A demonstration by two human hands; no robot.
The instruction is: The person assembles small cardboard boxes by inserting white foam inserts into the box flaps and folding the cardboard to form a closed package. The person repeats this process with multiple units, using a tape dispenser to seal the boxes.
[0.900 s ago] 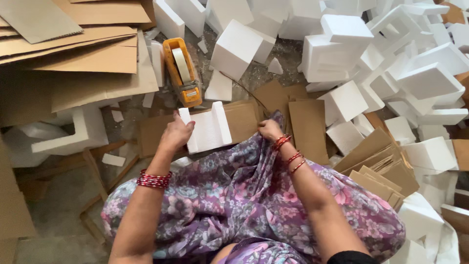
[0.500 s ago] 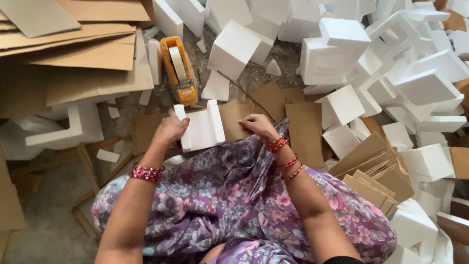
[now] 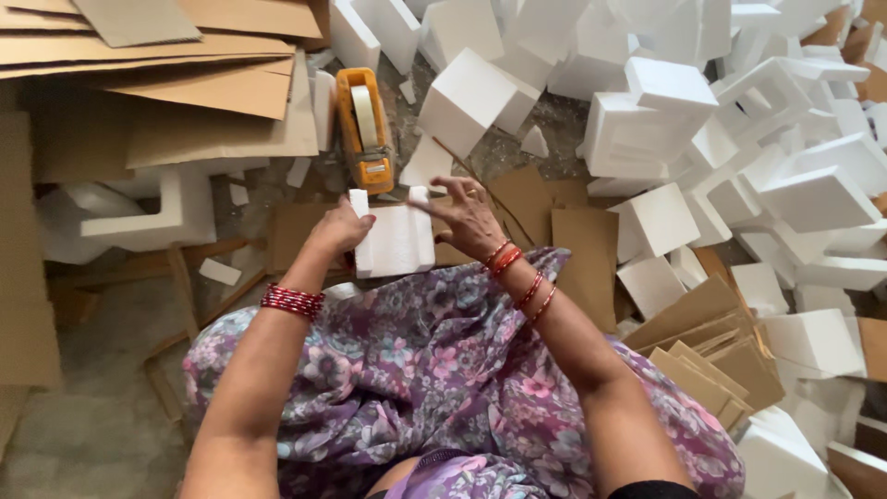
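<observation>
Cluttered floor (image 3: 92, 434): cardboard sheets (image 3: 212, 102), foam blocks (image 3: 647, 120). Foam piece (image 3: 395, 238) now lifted off lap, 12 o'clock. Left hand (image 3: 340, 229) fingers wrapped on edge; right hand (image 3: 467, 214) fingers spread on top corner. Tape dispenser (image 3: 363, 125) beyond, 12 o'clock.

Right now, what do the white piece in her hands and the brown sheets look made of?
White piece: looks like foam, matte white with a faintly grainy face and thick cut edges; left hand and right hand touch it. Brown sheets: likely cardboard, dull tan, flat, thin-edged.
</observation>
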